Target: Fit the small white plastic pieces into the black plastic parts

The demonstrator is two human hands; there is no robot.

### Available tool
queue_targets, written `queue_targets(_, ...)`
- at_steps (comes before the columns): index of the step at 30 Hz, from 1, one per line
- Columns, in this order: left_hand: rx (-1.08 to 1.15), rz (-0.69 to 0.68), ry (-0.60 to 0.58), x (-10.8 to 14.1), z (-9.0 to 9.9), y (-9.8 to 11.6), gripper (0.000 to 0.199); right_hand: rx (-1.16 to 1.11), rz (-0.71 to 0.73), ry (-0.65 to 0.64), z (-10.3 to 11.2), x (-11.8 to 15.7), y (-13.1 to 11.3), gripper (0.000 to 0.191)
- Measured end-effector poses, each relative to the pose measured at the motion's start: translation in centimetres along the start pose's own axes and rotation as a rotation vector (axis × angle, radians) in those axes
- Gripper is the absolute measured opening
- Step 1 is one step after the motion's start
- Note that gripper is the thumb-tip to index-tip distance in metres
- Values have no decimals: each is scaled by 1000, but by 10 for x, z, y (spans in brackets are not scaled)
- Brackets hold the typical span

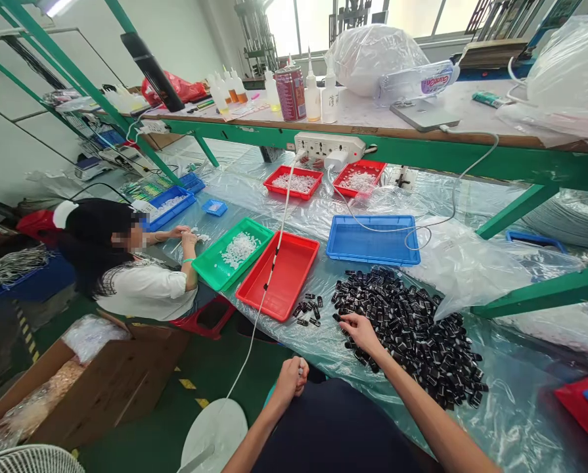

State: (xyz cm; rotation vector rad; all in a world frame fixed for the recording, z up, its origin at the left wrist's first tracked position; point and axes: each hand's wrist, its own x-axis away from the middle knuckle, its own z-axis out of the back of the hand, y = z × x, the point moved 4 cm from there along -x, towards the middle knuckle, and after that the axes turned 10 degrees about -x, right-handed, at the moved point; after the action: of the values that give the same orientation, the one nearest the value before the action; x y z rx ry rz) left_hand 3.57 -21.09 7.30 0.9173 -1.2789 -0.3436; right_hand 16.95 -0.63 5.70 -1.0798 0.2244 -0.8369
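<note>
My right hand reaches over the left edge of a big heap of small black plastic parts. Between its thumb and fingertips is one small black plastic part. Close to my body, in front of the table edge, my left hand is curled closed; a bit of something pale shows at its fingers, too small to name. A few loose black parts lie apart from the heap, beside an empty red tray.
A green tray holds white pieces, and a blue tray stands behind the heap. A white cable hangs across the red tray from a power strip. A co-worker sits at the left, hands over the table.
</note>
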Motion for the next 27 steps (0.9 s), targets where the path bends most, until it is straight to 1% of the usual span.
queue_targets(2,57,-44,-92,5,-8,14,35,-184,-18,-26,-3,18,-6,47)
queue_targets(4,119,-88,-187,11,-17,31,33,-472,-60,-57,-4,37,-16,47)
queue_targets(6,167,-102,-251,16,-24,47,32,-773,-127,-76,-4,53,-30,46)
queue_targets(7,184,-100,-274,17,-27,54,32,-876,-149,-81,-3,60,-37,46)
queue_targets(9,189,-93,-293,17,-32,65,32,-949,-155,-74,0,69,-50,45)
queue_targets(12,139,-100,-285,15,-36,74,25,-953,-145,-52,1,75,-61,42)
queue_targets(15,102,-92,-275,13,-37,72,16,-972,-164,-80,-3,79,-62,41)
queue_targets(17,75,-75,-270,11,-39,68,18,-985,-158,-97,-7,80,-61,41)
queue_targets(19,35,-60,-273,10,-41,64,21,-960,-131,-88,-8,82,-60,40)
queue_targets(24,-15,-22,-338,15,-49,62,33,-677,-36,-78,-2,86,-68,30)
queue_targets(27,-52,-23,-369,19,-51,65,36,-579,20,-83,4,89,-77,25)
